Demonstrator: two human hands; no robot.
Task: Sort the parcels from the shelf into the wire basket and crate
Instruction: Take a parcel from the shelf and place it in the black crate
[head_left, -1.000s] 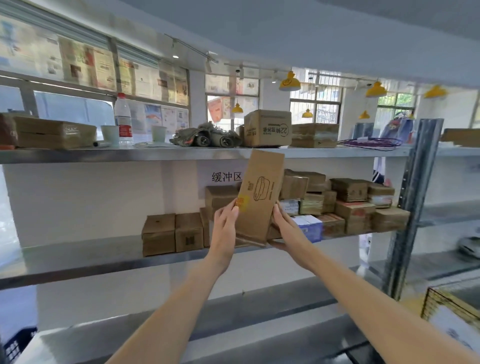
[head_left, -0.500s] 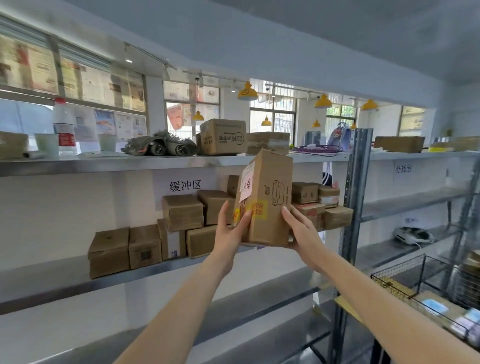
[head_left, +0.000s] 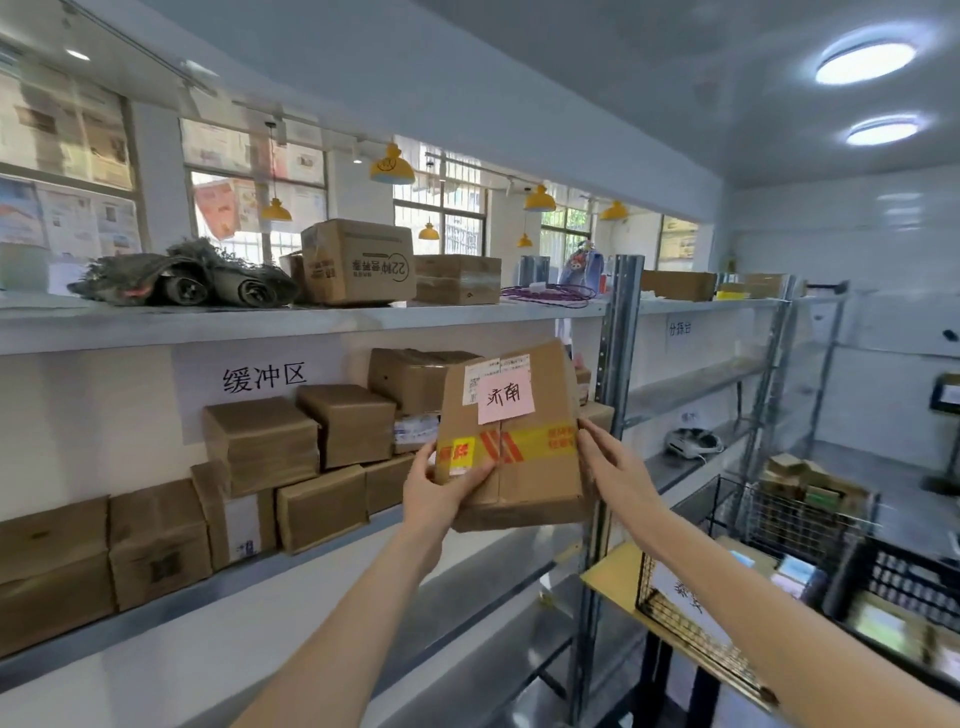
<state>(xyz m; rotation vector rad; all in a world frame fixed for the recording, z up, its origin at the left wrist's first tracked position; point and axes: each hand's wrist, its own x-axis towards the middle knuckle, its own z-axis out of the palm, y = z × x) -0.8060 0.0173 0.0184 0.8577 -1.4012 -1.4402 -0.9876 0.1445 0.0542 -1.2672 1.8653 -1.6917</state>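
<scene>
Before the middle shelf (head_left: 291, 566), clear of its front edge: one taped parcel (head_left: 514, 447), pink label facing me. Left hand (head_left: 441, 488) grips its lower left corner; right hand (head_left: 613, 462) presses flat against its right side. Step: reading the label. Next, I judge: carry it right to wire basket (head_left: 691, 613) or crate (head_left: 904, 587).

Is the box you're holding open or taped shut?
Taped shut. The parcel has yellow tape across its centre seam, and the left hand and right hand hold its sides.
</scene>
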